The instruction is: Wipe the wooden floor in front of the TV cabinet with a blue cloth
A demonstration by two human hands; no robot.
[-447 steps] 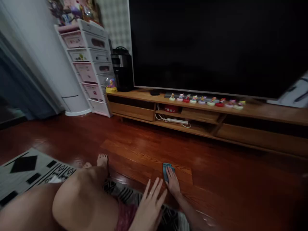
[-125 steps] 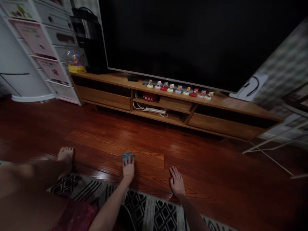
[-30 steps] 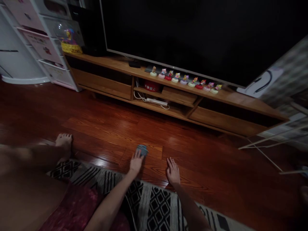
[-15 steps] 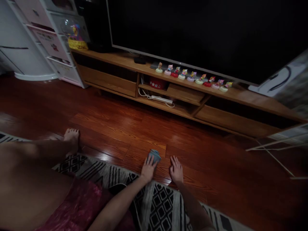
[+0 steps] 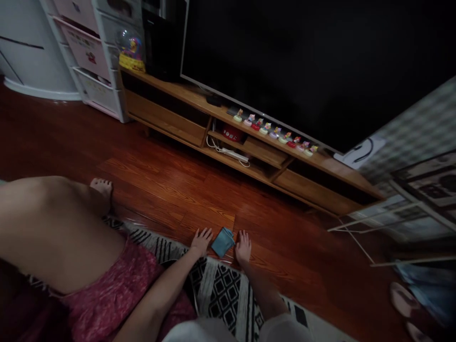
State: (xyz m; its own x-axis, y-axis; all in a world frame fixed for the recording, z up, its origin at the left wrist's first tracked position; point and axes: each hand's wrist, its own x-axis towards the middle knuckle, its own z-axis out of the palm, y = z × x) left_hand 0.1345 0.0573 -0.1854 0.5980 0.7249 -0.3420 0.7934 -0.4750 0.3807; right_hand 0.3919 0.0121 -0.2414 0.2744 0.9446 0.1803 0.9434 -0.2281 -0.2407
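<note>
A small folded blue cloth (image 5: 222,241) lies on the red wooden floor (image 5: 171,185) at the edge of a black-and-white patterned rug (image 5: 228,294). My left hand (image 5: 201,240) lies flat on the floor just left of the cloth, fingers spread, holding nothing. My right hand (image 5: 243,247) lies flat just right of the cloth, fingers stretched out. The cloth sits between the two hands; whether either hand touches it is unclear. My bare leg (image 5: 53,223) stretches out to the left, foot (image 5: 101,187) on the floor.
A low wooden TV stand (image 5: 249,156) runs along the wall under a big dark screen (image 5: 302,61), with a row of small figurines (image 5: 274,133) on top. White drawers (image 5: 92,52) stand at left. A white wire rack (image 5: 392,223) stands at right, above another person's feet (image 5: 406,304).
My left hand has let go of the blue cloth and moved left of it. The cloth now lies between both hands near the rug. The view has tilted and swung right.
</note>
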